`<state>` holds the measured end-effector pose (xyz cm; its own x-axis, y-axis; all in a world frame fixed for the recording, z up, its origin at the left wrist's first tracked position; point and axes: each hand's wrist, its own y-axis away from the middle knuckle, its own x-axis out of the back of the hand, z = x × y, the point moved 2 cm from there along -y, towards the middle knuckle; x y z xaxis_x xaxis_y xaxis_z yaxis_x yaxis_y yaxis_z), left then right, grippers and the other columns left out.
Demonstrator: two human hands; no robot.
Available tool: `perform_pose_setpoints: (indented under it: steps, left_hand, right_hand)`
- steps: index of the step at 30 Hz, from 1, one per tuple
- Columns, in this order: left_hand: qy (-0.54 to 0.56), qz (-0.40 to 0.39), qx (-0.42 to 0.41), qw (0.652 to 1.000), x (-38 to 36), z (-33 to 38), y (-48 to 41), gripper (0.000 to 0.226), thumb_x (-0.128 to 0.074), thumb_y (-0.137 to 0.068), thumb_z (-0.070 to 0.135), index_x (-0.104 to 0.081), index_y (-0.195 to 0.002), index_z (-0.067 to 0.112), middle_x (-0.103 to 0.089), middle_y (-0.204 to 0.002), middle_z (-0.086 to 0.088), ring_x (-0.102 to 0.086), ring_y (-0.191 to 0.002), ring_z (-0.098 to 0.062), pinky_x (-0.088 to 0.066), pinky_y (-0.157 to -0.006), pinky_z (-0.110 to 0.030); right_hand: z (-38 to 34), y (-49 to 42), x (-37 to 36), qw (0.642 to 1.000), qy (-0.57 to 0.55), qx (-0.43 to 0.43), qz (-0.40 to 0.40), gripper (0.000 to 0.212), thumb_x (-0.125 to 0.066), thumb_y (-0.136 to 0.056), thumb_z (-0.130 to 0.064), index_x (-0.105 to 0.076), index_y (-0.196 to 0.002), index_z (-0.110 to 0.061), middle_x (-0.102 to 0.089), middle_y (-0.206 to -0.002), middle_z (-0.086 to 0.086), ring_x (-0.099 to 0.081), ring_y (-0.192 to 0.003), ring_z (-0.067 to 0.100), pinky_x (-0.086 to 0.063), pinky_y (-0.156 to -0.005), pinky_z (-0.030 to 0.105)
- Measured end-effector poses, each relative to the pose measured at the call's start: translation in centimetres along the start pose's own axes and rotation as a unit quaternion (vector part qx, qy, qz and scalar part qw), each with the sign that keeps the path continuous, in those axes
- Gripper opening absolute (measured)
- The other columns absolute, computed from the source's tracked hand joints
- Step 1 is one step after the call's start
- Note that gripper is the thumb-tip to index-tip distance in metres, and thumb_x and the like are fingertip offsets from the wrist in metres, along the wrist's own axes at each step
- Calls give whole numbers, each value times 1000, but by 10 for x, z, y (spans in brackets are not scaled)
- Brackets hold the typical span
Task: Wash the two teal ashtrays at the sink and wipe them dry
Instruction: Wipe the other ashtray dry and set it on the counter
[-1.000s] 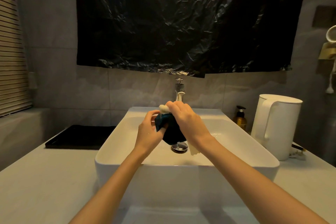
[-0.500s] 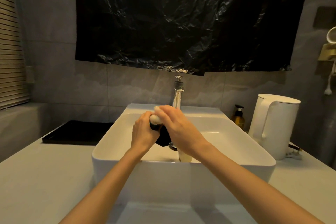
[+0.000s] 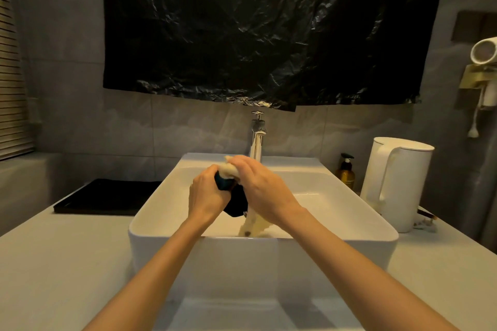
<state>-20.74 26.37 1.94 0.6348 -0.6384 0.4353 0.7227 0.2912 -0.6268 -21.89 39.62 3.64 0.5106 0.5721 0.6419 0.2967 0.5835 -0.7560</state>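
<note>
The left hand (image 3: pixel 207 193) is curling its fingers tight round a teal ashtray (image 3: pixel 224 183), holding it up over the white sink (image 3: pixel 161 231), just in front of the tap (image 3: pixel 257 140). The right hand (image 3: pixel 263 188) is gripping a pale cloth (image 3: pixel 228 169) and pressing it on the ashtray's top. The cloth's end is hanging down into the sink. A white kettle (image 3: pixel 398 183) is standing on the right and a black tray (image 3: pixel 107 196) is lying on the left

The left grip (image 3: pixel 207 196) and right grip (image 3: pixel 262 191) over the sink (image 3: pixel 349 239) cover most of the teal ashtray (image 3: pixel 224 183). Only a teal strip and a dark lower part show between them. The cloth (image 3: pixel 252 226) is bunched under the right grip, its tail dipping behind the sink's near rim. The right grip hides the foot of the faucet (image 3: pixel 257 137). Right of the sink, the label on the bottle (image 3: pixel 346 176) is too small to read, and the picture's edge cuts off the hair dryer (image 3: pixel 484 51).
</note>
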Motion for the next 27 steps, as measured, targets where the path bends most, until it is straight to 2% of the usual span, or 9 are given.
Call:
perform_pose_setpoints:
  steps: [2,5,7,12,15,18,20,23,27]
  left_hand:
    - [10,5,11,1000,3,-2,-1,23,-65,-74,2,-62,-94,13,-61,-82,-1,-55,-77,-24,-35,-62,-27]
    - [-4,1,-7,1000,2,-2,-1,22,-66,-76,7,-62,-97,14,-64,-85,-1,-55,-78,-23,-36,-63,-27]
    - [-1,-1,-18,1000,-1,-1,-1,22,-66,-78,9,-63,-100,14,-67,-90,-4,-57,-80,-26,-40,-65,-30]
    - [74,17,32,997,0,-11,-8,21,-72,-79,14,-61,-97,14,-64,-87,-3,-61,-83,-26,-52,-70,-36]
    - [87,23,25,996,3,-14,-8,22,-73,-79,15,-60,-97,12,-64,-87,-3,-60,-82,-25,-52,-66,-31]
    - [76,19,4,997,0,-9,-7,19,-71,-78,12,-61,-95,12,-63,-83,1,-59,-79,-25,-48,-65,-33]
    - [70,17,1,997,-1,-7,-7,19,-70,-79,12,-62,-97,12,-61,-81,3,-58,-78,-24,-48,-67,-34]
    - [111,21,14,993,-1,-10,-9,20,-72,-80,15,-62,-97,12,-64,-85,-2,-59,-81,-24,-52,-70,-34]
    - [142,5,15,990,-2,-8,-9,25,-72,-81,15,-61,-103,10,-64,-93,-6,-59,-87,-23,-52,-73,-28]
  right_hand:
    - [5,8,2,999,-19,-42,20,45,-42,-92,-11,-39,-137,-10,-49,-133,10,-52,-113,25,-54,-82,37]
    - [-6,17,-8,1000,-9,-5,6,51,-45,-91,-2,-36,-141,-6,-41,-142,12,-39,-130,29,-41,-105,38]
    - [-8,11,-11,1000,6,27,1,47,-47,-92,-4,-40,-139,-5,-44,-141,12,-37,-131,29,-31,-113,39]
    - [6,3,5,994,-85,-69,25,46,-46,-97,-14,-32,-141,-17,-42,-139,6,-48,-116,20,-49,-94,35]
    - [-4,13,4,994,-83,-63,30,51,-45,-97,-11,-26,-145,-15,-33,-147,7,-39,-130,21,-41,-105,36]
    - [-11,2,0,999,-22,12,34,46,-50,-93,-4,-39,-137,-8,-43,-140,11,-37,-130,27,-30,-114,42]
    - [-8,-7,-1,999,-4,35,30,44,-55,-90,-5,-45,-132,-11,-50,-134,9,-44,-125,26,-35,-110,44]
    - [2,-5,1,993,-80,-36,73,45,-54,-91,-4,-39,-131,-20,-50,-133,8,-49,-117,21,-48,-95,36]
    - [0,3,0,985,-123,-63,100,48,-52,-93,-4,-34,-134,-21,-45,-134,5,-47,-115,16,-45,-98,26]
